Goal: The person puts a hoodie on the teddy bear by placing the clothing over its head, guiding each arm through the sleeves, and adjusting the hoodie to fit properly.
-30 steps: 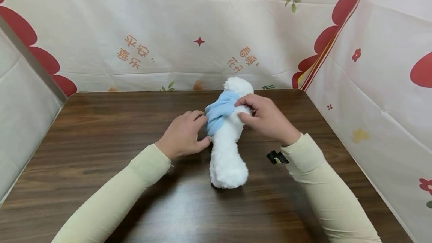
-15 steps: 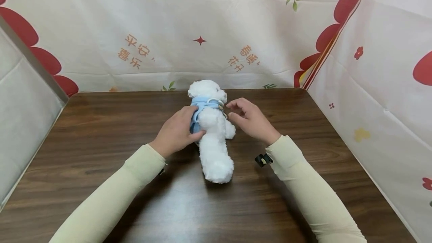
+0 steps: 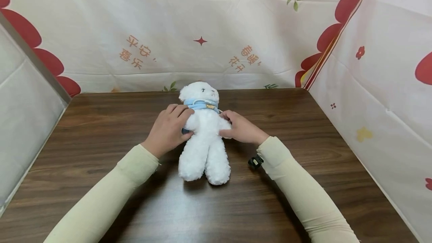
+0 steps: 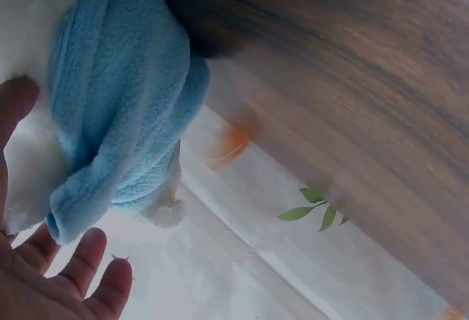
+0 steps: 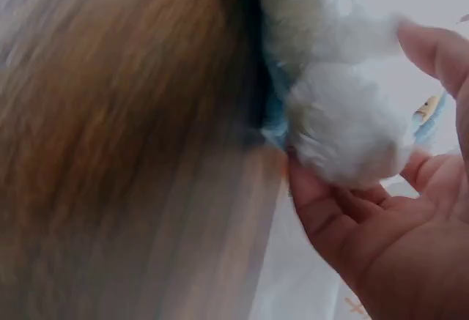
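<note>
A white plush bear (image 3: 206, 130) lies face up on the table, its head toward the back wall and its legs toward me. Round its neck is a blue fleece garment (image 3: 201, 104) with a small yellowish patch in front; in the left wrist view the blue fleece (image 4: 124, 93) bunches behind the bear. My left hand (image 3: 167, 128) holds the bear by the arm and side on the left. On the other side, my right hand (image 3: 243, 127) grips the bear's other arm, fingers beneath the fluffy paw (image 5: 348, 126) and thumb above it.
The brown wooden table (image 3: 287, 190) carries the bear. Behind it hangs a white printed cloth (image 3: 162, 29), with another cloth wall (image 3: 381, 96) on the right and a pale panel (image 3: 27, 96) on the left. A black strap device (image 3: 255, 161) sits at my right wrist.
The bear has turned from its side, back toward the left, onto its back and shifted left. Its face and both legs now show. My right hand let go, moved left, and now holds an arm.
</note>
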`<state>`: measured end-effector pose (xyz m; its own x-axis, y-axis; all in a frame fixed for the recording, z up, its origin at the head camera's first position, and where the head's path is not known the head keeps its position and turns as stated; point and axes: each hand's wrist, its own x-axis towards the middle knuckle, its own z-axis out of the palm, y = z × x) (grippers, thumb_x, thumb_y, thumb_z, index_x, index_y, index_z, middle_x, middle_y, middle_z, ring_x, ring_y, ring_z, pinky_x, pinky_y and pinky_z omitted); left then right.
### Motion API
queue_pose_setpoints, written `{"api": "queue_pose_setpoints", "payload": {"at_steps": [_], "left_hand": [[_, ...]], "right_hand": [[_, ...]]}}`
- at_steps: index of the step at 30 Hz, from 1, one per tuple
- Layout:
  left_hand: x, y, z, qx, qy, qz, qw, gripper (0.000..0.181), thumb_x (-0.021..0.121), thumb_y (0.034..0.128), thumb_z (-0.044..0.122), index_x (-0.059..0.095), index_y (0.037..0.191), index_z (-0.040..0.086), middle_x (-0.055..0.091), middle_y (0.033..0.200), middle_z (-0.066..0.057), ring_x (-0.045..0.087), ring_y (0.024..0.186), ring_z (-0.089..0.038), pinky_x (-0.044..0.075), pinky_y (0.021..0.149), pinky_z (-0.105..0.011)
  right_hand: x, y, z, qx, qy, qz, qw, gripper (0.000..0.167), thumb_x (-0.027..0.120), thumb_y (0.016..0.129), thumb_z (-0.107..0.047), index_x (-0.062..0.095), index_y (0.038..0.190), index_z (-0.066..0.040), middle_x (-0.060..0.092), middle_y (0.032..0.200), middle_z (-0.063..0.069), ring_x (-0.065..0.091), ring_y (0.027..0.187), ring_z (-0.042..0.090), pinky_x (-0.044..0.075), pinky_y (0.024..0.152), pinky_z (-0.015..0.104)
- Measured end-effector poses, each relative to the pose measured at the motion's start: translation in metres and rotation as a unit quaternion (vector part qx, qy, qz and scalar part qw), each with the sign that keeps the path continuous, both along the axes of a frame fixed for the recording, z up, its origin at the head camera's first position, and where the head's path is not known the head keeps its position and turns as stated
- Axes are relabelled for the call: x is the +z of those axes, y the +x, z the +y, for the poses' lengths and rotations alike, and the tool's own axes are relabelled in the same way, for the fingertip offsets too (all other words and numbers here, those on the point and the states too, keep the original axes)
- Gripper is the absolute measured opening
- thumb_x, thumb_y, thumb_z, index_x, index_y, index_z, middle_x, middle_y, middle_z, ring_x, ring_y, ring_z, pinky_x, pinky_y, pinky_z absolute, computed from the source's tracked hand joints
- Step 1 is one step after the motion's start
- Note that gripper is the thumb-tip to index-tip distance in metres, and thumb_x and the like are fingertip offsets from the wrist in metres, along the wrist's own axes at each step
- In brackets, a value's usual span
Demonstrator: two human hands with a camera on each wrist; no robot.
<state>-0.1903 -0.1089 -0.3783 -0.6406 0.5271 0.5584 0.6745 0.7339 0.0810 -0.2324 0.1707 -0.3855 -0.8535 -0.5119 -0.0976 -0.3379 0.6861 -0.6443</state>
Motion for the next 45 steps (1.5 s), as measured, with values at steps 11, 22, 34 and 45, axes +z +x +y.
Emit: {"api": "queue_pose_setpoints", "payload": {"at_steps": [11, 22, 34, 45], "left_hand": [[-0.001, 0.003, -0.001, -0.062, 0.026, -0.126, 0.9897, 0.039, 0.063, 0.0895, 0.017, 0.068, 0.124, 0.000, 0.062, 0.123, -0.013, 0.053, 0.107, -0.031, 0.046, 0.090, -0.044], [-0.001, -0.003, -0.023, -0.144, 0.094, -0.270, 0.9473, 0.031, 0.057, 0.0963, -0.005, 0.068, 0.124, 0.000, 0.060, 0.125, -0.010, 0.059, 0.099, -0.018, 0.047, 0.076, -0.032], [-0.014, 0.001, -0.015, -0.066, 0.068, -0.223, 0.9702, 0.049, 0.076, 0.0896, 0.026, 0.057, 0.128, 0.003, 0.056, 0.124, -0.012, 0.052, 0.113, -0.028, 0.043, 0.097, -0.044], [-0.012, 0.011, -0.005, -0.016, -0.007, -0.111, 0.9936, 0.056, 0.077, 0.0873, 0.033, 0.062, 0.132, 0.002, 0.053, 0.101, -0.009, 0.042, 0.087, -0.027, 0.035, 0.069, -0.039]], "right_hand": [[0.017, 0.008, 0.015, -0.035, -0.071, 0.061, 0.9950, 0.020, 0.050, 0.103, -0.012, 0.068, 0.112, -0.014, 0.066, 0.088, 0.001, 0.040, 0.052, 0.014, 0.039, 0.052, 0.028], [0.015, 0.018, 0.016, 0.024, -0.079, 0.097, 0.9919, 0.021, 0.058, 0.096, -0.004, 0.065, 0.115, -0.010, 0.063, 0.108, 0.001, 0.058, 0.088, 0.017, 0.051, 0.072, 0.034], [0.019, 0.025, 0.024, 0.111, -0.041, 0.079, 0.9898, 0.044, 0.057, 0.095, -0.007, 0.051, 0.139, -0.006, 0.053, 0.133, 0.006, 0.055, 0.112, 0.019, 0.049, 0.092, 0.044], [0.019, 0.021, 0.021, 0.130, 0.002, 0.054, 0.9901, 0.061, 0.061, 0.093, -0.005, 0.036, 0.148, -0.005, 0.040, 0.143, 0.011, 0.049, 0.118, 0.022, 0.047, 0.096, 0.043]]}}
